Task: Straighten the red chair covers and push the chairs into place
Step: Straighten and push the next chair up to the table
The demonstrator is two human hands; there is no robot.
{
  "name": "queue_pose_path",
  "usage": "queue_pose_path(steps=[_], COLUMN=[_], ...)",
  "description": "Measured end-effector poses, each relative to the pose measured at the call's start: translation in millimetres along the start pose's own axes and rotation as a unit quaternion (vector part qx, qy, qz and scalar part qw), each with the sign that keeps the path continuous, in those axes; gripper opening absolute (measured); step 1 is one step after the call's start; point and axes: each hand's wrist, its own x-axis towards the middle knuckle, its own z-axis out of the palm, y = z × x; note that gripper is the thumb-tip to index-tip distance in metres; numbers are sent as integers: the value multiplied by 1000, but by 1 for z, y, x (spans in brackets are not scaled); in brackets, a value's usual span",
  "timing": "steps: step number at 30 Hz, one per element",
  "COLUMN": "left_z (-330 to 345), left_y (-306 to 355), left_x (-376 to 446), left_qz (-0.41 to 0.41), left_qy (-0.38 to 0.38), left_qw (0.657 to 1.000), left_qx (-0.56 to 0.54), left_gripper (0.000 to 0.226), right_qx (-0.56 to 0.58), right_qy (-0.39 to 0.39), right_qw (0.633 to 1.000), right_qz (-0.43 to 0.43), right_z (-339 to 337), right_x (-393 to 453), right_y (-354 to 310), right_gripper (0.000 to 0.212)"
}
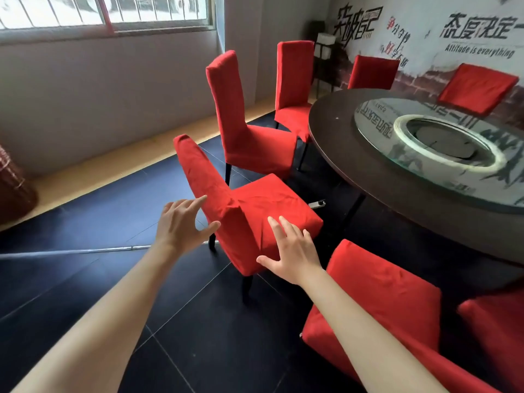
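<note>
A chair in a wrinkled red cover (252, 205) stands in front of me, turned away from the round dark table (354, 154). My left hand (181, 225) is spread open at the back of its backrest, fingertips touching or just off the cloth. My right hand (292, 249) lies with straight fingers on the cover at the seat's near side. Neither hand holds anything. A second covered chair (249, 129) stands behind it, also off from the table.
More red-covered chairs ring the table: one at the back (295, 80), two across (371, 72) (476, 87), and one close on my right (382, 302). A glass turntable (442, 148) sits on the table. A metal pole (71, 251) lies on the dark tiled floor.
</note>
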Motion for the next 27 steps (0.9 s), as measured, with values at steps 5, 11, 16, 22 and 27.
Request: queue_pose_path(steps=[5,11,16,22,27], left_z=[2,17,28,33,43], left_y=[-33,-64,-84,-115,-148], left_x=[29,63,107,169,208], left_qz=[27,54,79,120,126], left_qy=[-14,-35,-52,-74,-91], left_qw=[1000,998,995,990,988], left_qx=[-7,-19,-33,-32,-17], left_gripper=[79,84,81,91,92], right_qx=[24,35,36,42,33], right_qy=[-3,-11,-18,-40,-57], right_qw=[999,999,998,995,992], right_qz=[25,38,50,85,110], right_z=[5,18,26,43,51], right_x=[39,84,133,181,210], right_y=[-33,-60,-75,-88,-98], right_gripper=[98,99,101,102,102])
